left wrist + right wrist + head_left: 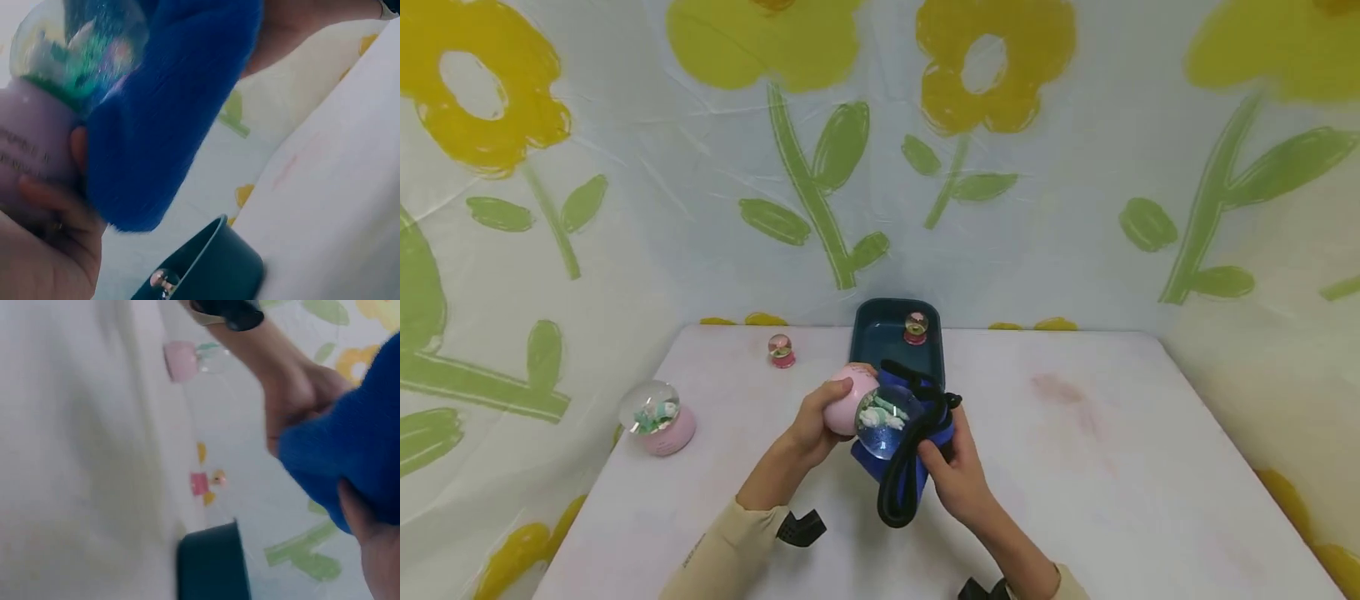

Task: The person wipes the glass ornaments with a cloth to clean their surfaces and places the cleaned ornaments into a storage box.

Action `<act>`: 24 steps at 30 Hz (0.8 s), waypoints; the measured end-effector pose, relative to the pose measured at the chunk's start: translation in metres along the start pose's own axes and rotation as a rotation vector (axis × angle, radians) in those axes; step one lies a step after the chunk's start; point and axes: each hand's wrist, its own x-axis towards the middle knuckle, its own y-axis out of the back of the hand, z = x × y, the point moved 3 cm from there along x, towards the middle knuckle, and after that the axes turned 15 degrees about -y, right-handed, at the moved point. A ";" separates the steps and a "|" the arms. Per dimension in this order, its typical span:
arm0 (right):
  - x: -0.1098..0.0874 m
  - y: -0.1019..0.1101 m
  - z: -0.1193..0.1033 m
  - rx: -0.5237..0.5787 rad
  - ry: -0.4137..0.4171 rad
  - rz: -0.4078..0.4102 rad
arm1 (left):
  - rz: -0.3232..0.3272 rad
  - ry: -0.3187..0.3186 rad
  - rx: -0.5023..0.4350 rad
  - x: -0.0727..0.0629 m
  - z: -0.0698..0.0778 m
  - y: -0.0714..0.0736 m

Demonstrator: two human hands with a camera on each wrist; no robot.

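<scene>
My left hand (817, 419) grips the pink base (850, 402) of a large snow globe tilted on its side. Its clear dome (887, 419), with white and green figures inside, points right against a fuzzy blue cloth (169, 106). A thick black cord (897, 482) loops from the cloth across the dome's right side. In my right hand (957, 471) the cloth is held, thumb on its near side; the right wrist view shows this thumb (359, 512) pressing the blue pile. Both hands are above the table, and the far fingers are partly hidden.
Behind the hands is a dark teal tray (876, 321) with a small snow globe (916, 327) in it. Another small globe (781, 351) stands left of the tray. A large pink-based globe (660, 417) is at the table's left edge. Flower-printed cloth (1045, 242) hangs behind.
</scene>
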 end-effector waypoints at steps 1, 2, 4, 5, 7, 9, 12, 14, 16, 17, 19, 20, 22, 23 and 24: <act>0.000 -0.002 0.002 0.007 0.006 0.022 | 0.048 -0.009 0.011 -0.002 0.000 0.000; 0.000 -0.005 0.004 0.011 0.011 0.045 | 0.096 -0.021 0.026 -0.004 0.000 -0.001; -0.001 -0.009 0.009 0.010 0.031 0.094 | 0.184 -0.053 0.054 -0.008 0.000 -0.002; -0.002 -0.011 0.011 -0.004 0.039 0.129 | 0.218 -0.074 0.070 -0.009 -0.001 -0.004; -0.003 -0.013 0.013 -0.039 0.061 0.202 | 0.260 -0.130 0.120 -0.009 -0.003 -0.008; -0.005 -0.015 0.015 -0.103 0.076 0.281 | 0.289 -0.194 0.188 -0.010 -0.004 -0.012; -0.002 -0.013 0.014 -0.232 0.126 0.357 | 0.311 -0.296 0.332 -0.009 0.000 -0.019; -0.002 -0.009 0.015 -0.355 0.177 0.398 | 0.298 -0.347 0.443 -0.009 0.005 -0.024; 0.000 -0.002 0.016 -0.472 0.231 0.398 | 0.275 -0.380 0.610 -0.010 0.013 -0.030; 0.000 0.001 0.017 -0.535 0.250 0.393 | 0.258 -0.388 0.702 -0.010 0.017 -0.033; 0.000 0.007 0.019 -0.635 0.273 0.346 | 0.219 -0.378 0.878 -0.009 0.024 -0.036; 0.000 0.009 0.019 -0.667 0.276 0.298 | 0.199 -0.360 0.956 -0.010 0.027 -0.037; -0.001 0.014 0.018 -0.679 0.282 0.176 | 0.132 -0.319 1.059 -0.009 0.032 -0.036; -0.002 0.017 0.017 -0.670 0.279 0.114 | 0.087 -0.298 1.076 -0.008 0.033 -0.034; -0.002 0.020 0.016 -0.647 0.278 0.050 | 0.041 -0.275 1.074 -0.007 0.034 -0.033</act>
